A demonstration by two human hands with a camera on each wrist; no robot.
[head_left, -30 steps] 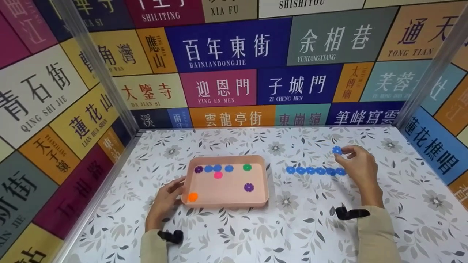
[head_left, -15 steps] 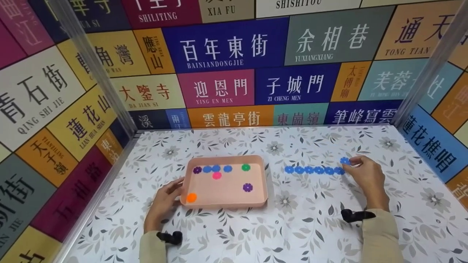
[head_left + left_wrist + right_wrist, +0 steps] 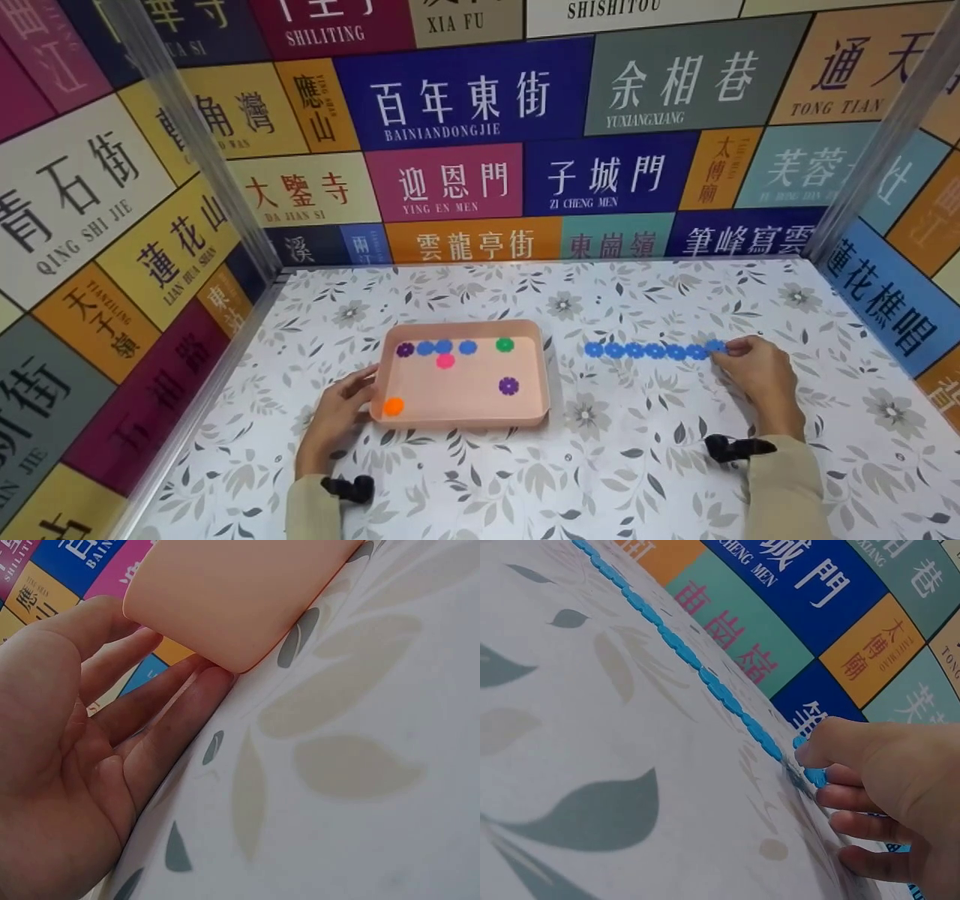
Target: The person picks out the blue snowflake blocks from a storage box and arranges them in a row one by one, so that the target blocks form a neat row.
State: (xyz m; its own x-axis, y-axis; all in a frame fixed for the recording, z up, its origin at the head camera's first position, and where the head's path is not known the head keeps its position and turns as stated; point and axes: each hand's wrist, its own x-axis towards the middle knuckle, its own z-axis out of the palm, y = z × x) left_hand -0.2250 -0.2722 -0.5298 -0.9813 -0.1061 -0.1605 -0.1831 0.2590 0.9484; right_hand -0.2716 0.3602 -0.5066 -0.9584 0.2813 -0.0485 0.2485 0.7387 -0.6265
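At the right end of a row of blue flower-shaped discs (image 3: pixel 634 350), my right hand (image 3: pixel 761 375) pinches another blue flower-shaped disc (image 3: pixel 800 746) between thumb and fingers. This disc is close over the table, in line with the row, and its far part is hidden by the fingers. My left hand (image 3: pixel 339 412) is beside the pink tray (image 3: pixel 465 417), its relaxed fingers touching the left wall near a corner. Inside the tray lie several discs: blue discs (image 3: pixel 444 346), purple discs (image 3: pixel 508 386), a green disc (image 3: pixel 505 344), a pink disc (image 3: pixel 445 361) and an orange disc (image 3: pixel 394 406).
White cloth with a grey leaf pattern covers the table (image 3: pixel 570 480). Panels with printed Chinese place names (image 3: pixel 465 97) wall in the back and both sides. Each wrist wears a black strap camera (image 3: pixel 358 489).
My right hand has moved right and down, bringing the pinched blue disc from above the row to its right end. My left hand stays at the tray.
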